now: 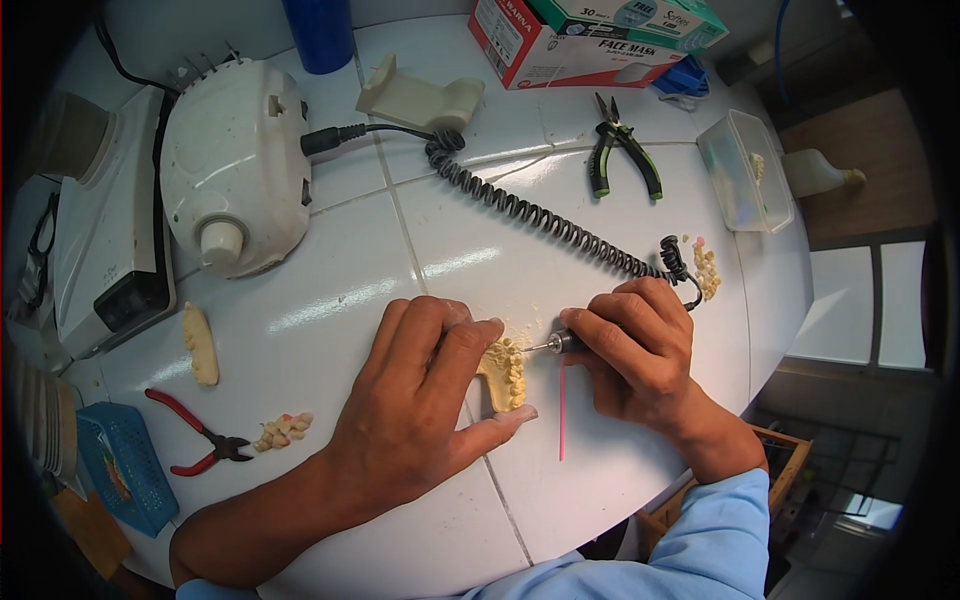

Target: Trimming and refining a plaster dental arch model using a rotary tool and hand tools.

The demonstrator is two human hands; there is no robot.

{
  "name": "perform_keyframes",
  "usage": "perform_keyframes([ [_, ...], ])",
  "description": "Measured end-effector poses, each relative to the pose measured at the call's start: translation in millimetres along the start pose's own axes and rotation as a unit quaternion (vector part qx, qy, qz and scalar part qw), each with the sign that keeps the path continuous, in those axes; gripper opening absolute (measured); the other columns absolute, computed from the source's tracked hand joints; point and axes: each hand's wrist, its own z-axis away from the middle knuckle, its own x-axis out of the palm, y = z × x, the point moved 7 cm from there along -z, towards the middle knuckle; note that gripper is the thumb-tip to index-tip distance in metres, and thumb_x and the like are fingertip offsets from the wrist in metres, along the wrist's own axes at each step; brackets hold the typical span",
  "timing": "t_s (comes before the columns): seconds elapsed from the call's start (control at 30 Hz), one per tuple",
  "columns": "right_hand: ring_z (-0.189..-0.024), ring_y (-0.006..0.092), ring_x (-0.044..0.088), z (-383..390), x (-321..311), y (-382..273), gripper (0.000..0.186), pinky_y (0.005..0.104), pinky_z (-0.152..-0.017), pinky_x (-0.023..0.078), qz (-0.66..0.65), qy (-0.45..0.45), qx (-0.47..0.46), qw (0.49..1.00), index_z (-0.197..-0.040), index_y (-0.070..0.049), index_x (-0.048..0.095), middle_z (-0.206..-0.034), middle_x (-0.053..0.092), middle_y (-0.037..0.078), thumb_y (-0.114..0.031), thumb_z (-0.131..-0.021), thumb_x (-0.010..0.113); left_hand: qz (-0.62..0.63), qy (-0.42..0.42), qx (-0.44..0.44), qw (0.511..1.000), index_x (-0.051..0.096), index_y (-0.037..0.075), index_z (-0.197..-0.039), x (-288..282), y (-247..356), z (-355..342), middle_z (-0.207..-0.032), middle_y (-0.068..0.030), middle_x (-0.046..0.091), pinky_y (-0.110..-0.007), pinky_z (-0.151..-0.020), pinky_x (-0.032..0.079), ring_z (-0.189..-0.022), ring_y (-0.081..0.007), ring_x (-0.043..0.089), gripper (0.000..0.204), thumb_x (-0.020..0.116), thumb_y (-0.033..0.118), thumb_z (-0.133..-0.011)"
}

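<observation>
My left hand (420,400) grips a pale yellow dental cast (505,380) low at the middle of the view, fingertips on its upper end and thumb at its lower end. My right hand (635,350) holds a black rotary handpiece (562,343), its thin metal bit at the right side of the cast's teeth. Pale crumbs (525,327) are scattered just beyond the cast. A pink stick (562,420) lies on the white tiled bench (350,250) below the handpiece. A coiled black cord (530,220) runs from a white motor unit (235,160) toward my right hand.
Red pliers (190,420), tooth pieces (280,430), a yellow piece (200,345) and a blue basket (125,465) are at left. Green-black pliers (620,155), mask boxes (560,50), a clear container (730,180) and more small pieces (705,270) are behind and right.
</observation>
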Motion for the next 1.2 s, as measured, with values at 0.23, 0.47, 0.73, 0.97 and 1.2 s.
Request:
perform_keyframes([
  [0.23,-0.08,0.0246,0.062,0.4,-0.1,0.7,0.036,0.0388,-0.07,0.046,-0.005,-0.004,0.003,1.0,-0.111,-0.007,0.082,-0.095,0.071,0.005,-0.022,-0.08,0.09,-0.009,-0.01,0.004,1.0,0.07,-0.005,-0.127,0.4,0.3,-1.1,-0.118,-0.0201,0.06,-0.046,-0.091,0.056,-0.108,-0.0346,0.063,0.078,0.107,0.033,-0.07],
  [0.47,-0.081,0.0242,0.062,0.4,-0.2,0.7,0.036,0.0385,-0.071,0.046,-0.009,-0.004,0.005,1.0,-0.111,-0.007,0.082,-0.095,0.071,0.005,-0.021,-0.079,0.091,-0.015,-0.011,0.007,1.0,0.07,-0.005,-0.126,0.5,0.6,-0.7,-0.116,-0.0201,0.06,-0.046,-0.09,0.056,-0.107,-0.0346,0.063,0.078,0.107,0.035,-0.07],
  [0.73,-0.081,0.024,0.061,-0.1,-0.4,0.4,0.037,0.0384,-0.071,0.046,-0.01,-0.01,0.006,1.0,-0.111,-0.008,0.082,-0.095,0.071,0.005,-0.02,-0.077,0.092,-0.018,-0.015,0.004,1.0,0.069,-0.005,-0.123,0.5,0.6,-1.0,-0.113,-0.0198,0.059,-0.046,-0.088,0.056,-0.105,-0.0345,0.062,0.078,0.107,0.036,-0.069],
  [0.97,-0.081,0.0241,0.062,1.1,-0.1,-0.4,0.037,0.0382,-0.071,0.046,-0.011,-0.01,0.011,1.0,-0.11,-0.007,0.082,-0.095,0.071,0.005,-0.02,-0.077,0.092,-0.019,-0.009,0.015,1.0,0.068,-0.005,-0.123,0.3,0.8,-1.0,-0.112,-0.0195,0.059,-0.045,-0.085,0.056,-0.102,-0.0337,0.062,0.079,0.108,0.036,-0.068],
  [1.2,-0.081,0.0242,0.061,0.7,0.2,-1.3,0.036,0.0379,-0.071,0.046,-0.009,-0.013,0.014,1.0,-0.11,-0.007,0.081,-0.095,0.071,0.005,-0.019,-0.078,0.091,-0.02,-0.012,0.014,1.0,0.068,-0.005,-0.122,0.5,0.7,-0.9,-0.112,-0.0197,0.059,-0.045,-0.085,0.056,-0.102,-0.0337,0.063,0.08,0.108,0.037,-0.068],
])
